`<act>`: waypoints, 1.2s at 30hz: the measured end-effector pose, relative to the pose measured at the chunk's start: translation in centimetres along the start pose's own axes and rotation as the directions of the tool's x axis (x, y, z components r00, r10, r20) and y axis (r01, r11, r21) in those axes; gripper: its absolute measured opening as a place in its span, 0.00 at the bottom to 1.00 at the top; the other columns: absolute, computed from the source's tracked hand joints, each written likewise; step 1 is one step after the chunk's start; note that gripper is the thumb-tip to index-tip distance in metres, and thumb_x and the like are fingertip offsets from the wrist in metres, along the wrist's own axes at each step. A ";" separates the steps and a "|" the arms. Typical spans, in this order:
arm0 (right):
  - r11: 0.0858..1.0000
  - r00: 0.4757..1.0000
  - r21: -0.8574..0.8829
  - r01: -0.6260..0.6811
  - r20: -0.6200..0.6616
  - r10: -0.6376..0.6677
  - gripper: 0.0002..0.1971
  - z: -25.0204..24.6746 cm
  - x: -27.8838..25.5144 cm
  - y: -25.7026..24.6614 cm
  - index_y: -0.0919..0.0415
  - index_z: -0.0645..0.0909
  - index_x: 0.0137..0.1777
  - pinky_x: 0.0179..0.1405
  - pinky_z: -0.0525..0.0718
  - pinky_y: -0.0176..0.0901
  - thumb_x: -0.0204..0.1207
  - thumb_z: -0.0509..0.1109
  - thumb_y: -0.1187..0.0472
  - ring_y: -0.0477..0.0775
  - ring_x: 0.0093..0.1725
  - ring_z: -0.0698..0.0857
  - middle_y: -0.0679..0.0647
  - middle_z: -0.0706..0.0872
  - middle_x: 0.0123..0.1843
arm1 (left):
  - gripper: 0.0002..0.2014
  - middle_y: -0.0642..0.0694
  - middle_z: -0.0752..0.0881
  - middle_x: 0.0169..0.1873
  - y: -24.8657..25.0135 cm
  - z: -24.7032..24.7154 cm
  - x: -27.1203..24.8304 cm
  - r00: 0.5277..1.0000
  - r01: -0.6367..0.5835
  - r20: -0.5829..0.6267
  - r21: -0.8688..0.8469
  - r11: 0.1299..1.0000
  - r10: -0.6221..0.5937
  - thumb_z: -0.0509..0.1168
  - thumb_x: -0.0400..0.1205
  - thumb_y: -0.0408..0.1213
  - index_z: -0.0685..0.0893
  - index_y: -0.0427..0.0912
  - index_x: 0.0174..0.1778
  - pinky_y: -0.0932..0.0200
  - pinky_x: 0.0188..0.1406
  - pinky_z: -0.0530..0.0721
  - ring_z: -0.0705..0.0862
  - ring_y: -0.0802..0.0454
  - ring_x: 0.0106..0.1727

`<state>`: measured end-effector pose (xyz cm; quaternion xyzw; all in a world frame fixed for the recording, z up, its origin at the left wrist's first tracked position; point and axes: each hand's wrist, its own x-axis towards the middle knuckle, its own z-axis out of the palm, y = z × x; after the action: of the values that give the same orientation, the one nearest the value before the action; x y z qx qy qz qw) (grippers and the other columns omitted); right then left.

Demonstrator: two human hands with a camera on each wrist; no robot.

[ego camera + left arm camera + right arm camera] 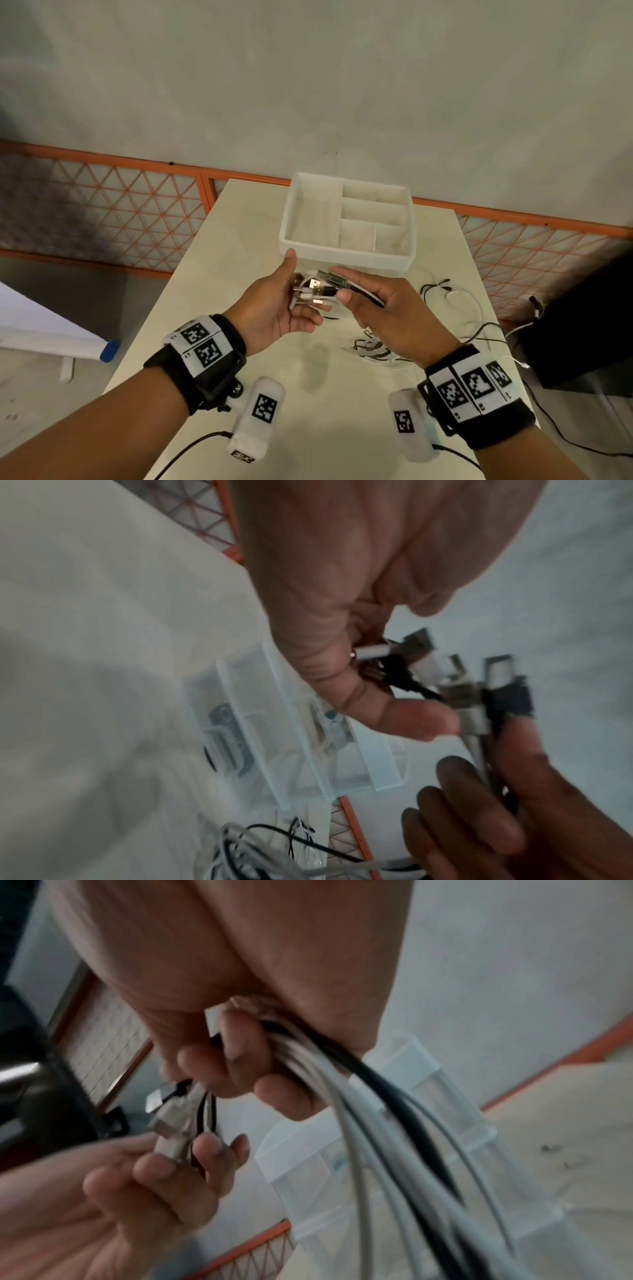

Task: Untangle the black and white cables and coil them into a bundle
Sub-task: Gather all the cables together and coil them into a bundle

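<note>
Over the table, both hands hold one bunch of black and white cables. The USB plug ends (317,291) (455,693) (169,1123) stick out between the hands. My left hand (301,289) (377,669) cups them from below, thumb raised and fingers (171,1172) curled round the white plugs. My right hand (339,284) (240,1069) grips the cable strands (377,1137) just behind the plugs. The strands hang down from it to a loose tangle (376,349) (274,845) on the table. More loops (455,298) lie to the right.
A white divided tray (342,257) (308,750) (342,1164) stands on the beige table (239,240) just beyond the hands. A black object (575,335) sits at the table's right edge. An orange mesh fence (102,205) runs behind.
</note>
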<state>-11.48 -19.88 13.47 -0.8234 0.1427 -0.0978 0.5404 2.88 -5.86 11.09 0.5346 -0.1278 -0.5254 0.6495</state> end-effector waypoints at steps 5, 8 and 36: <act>0.992 0.998 -0.112 0.053 0.042 -0.049 0.17 0.3 -0.1 0.0 0.25 0.76 0.69 0.37 0.78 0.25 0.84 0.66 0.47 0.35 0.32 0.82 0.43 0.84 0.30 | 0.25 0.34 0.90 0.39 0.9 1.1 0.2 0.998 0.002 -0.070 0.167 0.986 0.009 0.52 0.90 0.47 0.85 0.29 0.59 0.56 0.29 0.87 0.88 0.41 0.34; 0.994 0.998 -0.098 0.037 0.047 -0.032 0.20 0.6 0.1 0.2 0.26 0.75 0.73 0.48 0.87 0.50 0.84 0.67 0.48 0.55 0.37 0.86 0.47 0.89 0.36 | 0.22 0.36 0.90 0.38 1.3 1.3 0.3 0.992 -0.026 -0.113 0.225 0.974 0.053 0.55 0.90 0.47 0.85 0.31 0.59 0.58 0.27 0.86 0.88 0.43 0.32; 0.994 0.993 0.005 -0.113 0.020 0.112 0.15 1.7 0.0 1.1 0.56 0.79 0.52 0.45 0.88 0.39 0.74 0.81 0.55 0.48 0.42 0.94 0.53 0.94 0.40 | 0.15 0.42 0.87 0.35 0.2 0.4 -0.4 0.998 -0.046 -0.018 0.425 0.904 0.059 0.76 0.77 0.40 0.87 0.33 0.53 0.62 0.25 0.76 0.86 0.53 0.33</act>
<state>-11.07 -18.83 11.74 -0.8134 0.1831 -0.0593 0.5490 2.56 -5.77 11.51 0.6671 -0.2434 -0.4592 0.5336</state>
